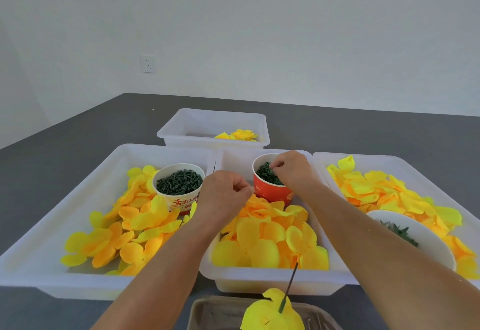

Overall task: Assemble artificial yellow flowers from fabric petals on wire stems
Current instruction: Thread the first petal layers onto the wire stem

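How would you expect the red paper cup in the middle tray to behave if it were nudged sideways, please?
The red paper cup looks light and taller than wide, so it could tip. The petals heaped at its base might cushion a slide. The right hand reaching inside probably steadies it.

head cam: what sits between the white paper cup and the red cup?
The left hand, fingers curled in a pinch, fills most of the gap between the white paper cup and the red cup; behind it, the adjoining tray walls.
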